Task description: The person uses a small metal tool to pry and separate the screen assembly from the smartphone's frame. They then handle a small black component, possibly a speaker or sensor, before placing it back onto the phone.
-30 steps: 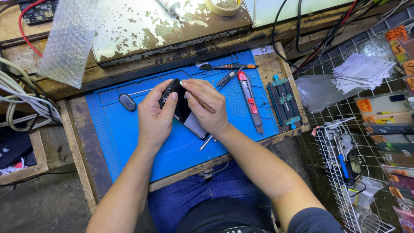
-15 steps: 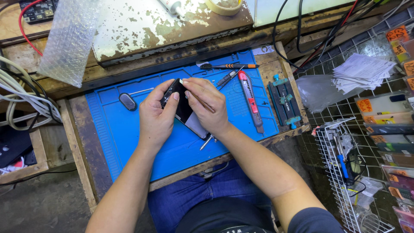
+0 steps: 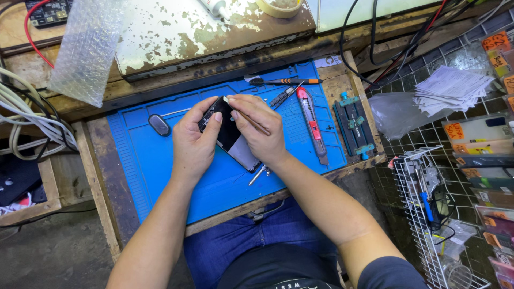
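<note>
A dark smartphone point(image 3: 231, 138) with a glossy screen is held tilted over the blue work mat point(image 3: 150, 171). My left hand point(image 3: 194, 143) grips its left edge, thumb on the upper part. My right hand point(image 3: 258, 128) rests on the phone's right side and holds a thin stick-like tool point(image 3: 247, 114) whose pale tip touches the phone's top corner. The phone's far edge is hidden under my fingers.
On the mat lie a small dark oval piece point(image 3: 159, 124), a red utility knife point(image 3: 311, 124), an orange-handled screwdriver point(image 3: 285, 81), tweezers point(image 3: 281, 96) and a metal tool point(image 3: 258, 174). A clamp jig point(image 3: 353, 124) sits at the right. Bubble wrap point(image 3: 85, 48), cables point(image 3: 27, 118) and a wire rack point(image 3: 433, 214) surround the bench.
</note>
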